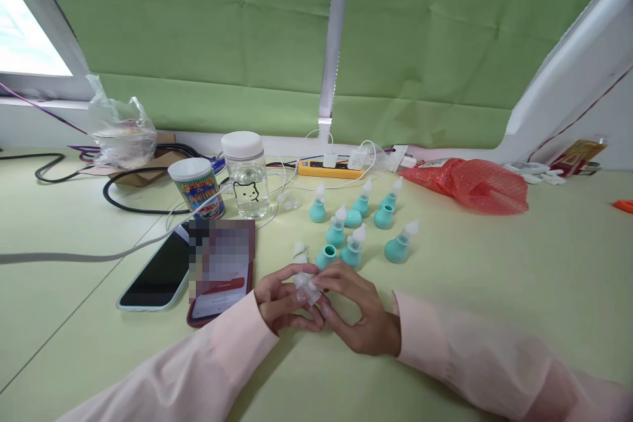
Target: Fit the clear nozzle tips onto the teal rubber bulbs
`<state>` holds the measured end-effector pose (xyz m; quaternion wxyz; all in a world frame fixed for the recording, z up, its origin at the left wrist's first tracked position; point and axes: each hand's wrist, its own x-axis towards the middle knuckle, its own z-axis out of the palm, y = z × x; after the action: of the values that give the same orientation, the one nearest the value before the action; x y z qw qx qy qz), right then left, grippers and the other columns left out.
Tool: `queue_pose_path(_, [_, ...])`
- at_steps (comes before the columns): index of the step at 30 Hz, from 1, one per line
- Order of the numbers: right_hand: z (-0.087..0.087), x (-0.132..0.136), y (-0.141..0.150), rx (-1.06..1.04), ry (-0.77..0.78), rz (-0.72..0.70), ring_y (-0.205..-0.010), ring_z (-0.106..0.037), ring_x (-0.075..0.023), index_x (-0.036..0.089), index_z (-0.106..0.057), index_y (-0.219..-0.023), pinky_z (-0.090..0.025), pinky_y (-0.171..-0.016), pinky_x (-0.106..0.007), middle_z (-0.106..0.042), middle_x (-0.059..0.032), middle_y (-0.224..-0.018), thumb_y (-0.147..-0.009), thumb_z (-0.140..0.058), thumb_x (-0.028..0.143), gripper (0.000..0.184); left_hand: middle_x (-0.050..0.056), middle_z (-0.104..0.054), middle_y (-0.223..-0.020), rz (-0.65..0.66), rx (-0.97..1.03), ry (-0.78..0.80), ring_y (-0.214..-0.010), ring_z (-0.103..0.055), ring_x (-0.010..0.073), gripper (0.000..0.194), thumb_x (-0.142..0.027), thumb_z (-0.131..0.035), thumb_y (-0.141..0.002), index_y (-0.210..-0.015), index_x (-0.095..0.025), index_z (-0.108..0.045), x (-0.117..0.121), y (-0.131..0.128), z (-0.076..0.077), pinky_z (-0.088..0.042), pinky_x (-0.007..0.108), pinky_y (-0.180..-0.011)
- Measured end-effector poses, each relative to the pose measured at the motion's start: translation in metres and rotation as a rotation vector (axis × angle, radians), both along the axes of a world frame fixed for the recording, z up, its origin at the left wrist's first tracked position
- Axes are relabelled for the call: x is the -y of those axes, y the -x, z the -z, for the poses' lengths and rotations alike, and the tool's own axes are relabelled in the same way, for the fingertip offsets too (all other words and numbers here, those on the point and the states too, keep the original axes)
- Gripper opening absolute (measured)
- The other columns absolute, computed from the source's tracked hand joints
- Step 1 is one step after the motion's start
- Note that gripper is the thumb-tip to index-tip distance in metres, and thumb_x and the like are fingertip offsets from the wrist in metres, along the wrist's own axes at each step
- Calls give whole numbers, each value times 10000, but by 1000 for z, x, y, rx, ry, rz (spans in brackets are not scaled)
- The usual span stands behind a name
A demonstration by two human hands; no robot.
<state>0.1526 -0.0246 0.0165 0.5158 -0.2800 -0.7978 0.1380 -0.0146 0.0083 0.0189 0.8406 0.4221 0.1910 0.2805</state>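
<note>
My left hand (289, 300) is closed around a small translucent white plastic piece (306, 287), whose exact kind I cannot make out. From the right, my right hand (359, 310) pinches the same piece with its fingertips. Just beyond my fingers stands an open teal squeeze bulb (327, 256) with no tip on it. Beside it is a teal bulb with a clear nozzle (352, 250). Several more bulbs stand behind, among them another open one (384, 216) and one lying on its side (353, 218). A small clear nozzle part (300, 252) lies just past my left hand.
Left of my hands lie a red-edged phone (222, 277) and a black-screened phone (155, 277). Behind them stand a noodle cup (200, 188) and a lidded water bottle (246, 175). A yellow power strip (316, 170), cables and a red plastic bag (475, 184) line the back.
</note>
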Motion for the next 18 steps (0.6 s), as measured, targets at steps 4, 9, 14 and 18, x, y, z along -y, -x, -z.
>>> queue_pose_path(4, [2, 1, -1, -27, -17, -24, -773, -496, -170, 170, -400, -1127, -470, -640, -336, -522, -74, -872, -682, -471, 56, 465, 79, -651, -830, 48, 48, -30, -690, -627, 181, 325, -213, -632, -700, -963, -159, -449, 3, -1, -4, -475, 346, -671])
queue_pose_path(9, [-1, 0, 0, -1, -68, -25, -744, -491, -173, 158, -461, -1059, -462, -626, -345, -518, -73, -815, -663, -469, 36, 415, 76, -657, -819, 33, 19, -44, -690, -624, 167, 348, -237, -655, -679, -942, -147, -445, 5, -2, -4, -474, 339, -679])
queue_pose_path(14, [-3, 1, 2, -9, -53, -4, -720, -491, -163, 163, -478, -1021, -460, -608, -327, -521, -65, -791, -654, -470, 23, 393, 92, -662, -823, -22, -40, -21, -661, -621, 161, 408, -239, -685, -640, -949, -130, -441, 6, -2, -2, -479, 335, -665])
queue_pose_path(18, [-2, 2, 2, -20, -23, -6, -706, -492, -153, 171, -475, -996, -455, -606, -313, -517, -53, -777, -660, -478, 53, 356, 92, -664, -813, -47, -83, -65, -680, -617, 167, 405, -273, -684, -636, -921, -132, -435, 8, -4, -3, -483, 327, -653])
